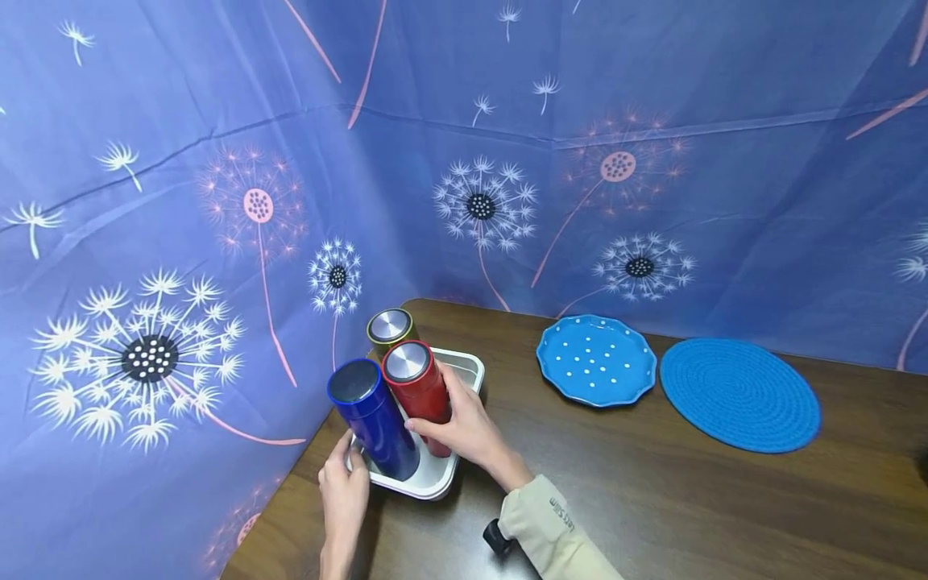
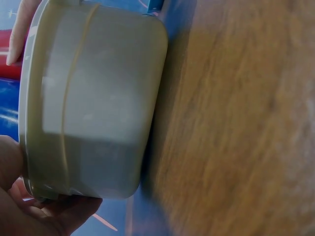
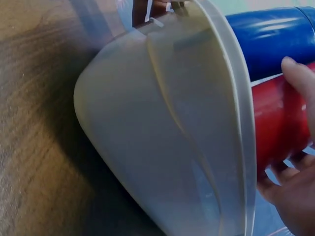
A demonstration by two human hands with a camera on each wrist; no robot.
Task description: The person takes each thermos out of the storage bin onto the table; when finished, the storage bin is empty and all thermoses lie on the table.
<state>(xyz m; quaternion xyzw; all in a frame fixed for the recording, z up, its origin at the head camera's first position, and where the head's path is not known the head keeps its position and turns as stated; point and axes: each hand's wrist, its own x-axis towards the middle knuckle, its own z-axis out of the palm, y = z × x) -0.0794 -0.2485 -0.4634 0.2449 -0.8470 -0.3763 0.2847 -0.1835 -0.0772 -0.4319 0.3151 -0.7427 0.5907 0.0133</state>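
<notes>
A pale plastic box (image 2: 106,93) with a white rim (image 1: 428,493) stands on the table, carrying three metal-topped flasks. My right hand (image 1: 470,423) grips the red flask (image 1: 428,395), its thumb on the near side and its fingers round the far side. At the box's left end, my left hand (image 1: 344,483) holds the rim, thumb above and fingers curled beneath. The blue flask (image 1: 384,439) rises between both hands, leaning toward the left. Behind the red one, a yellow-green flask (image 1: 392,322) is mostly hidden.
A blue polka-dot plate (image 1: 596,362) lies to the right of the box. Beside it is a round blue woven mat (image 1: 739,395). A blue dandelion-print cloth (image 1: 464,145) hangs along the left and back edges of the brown wooden table (image 1: 652,499).
</notes>
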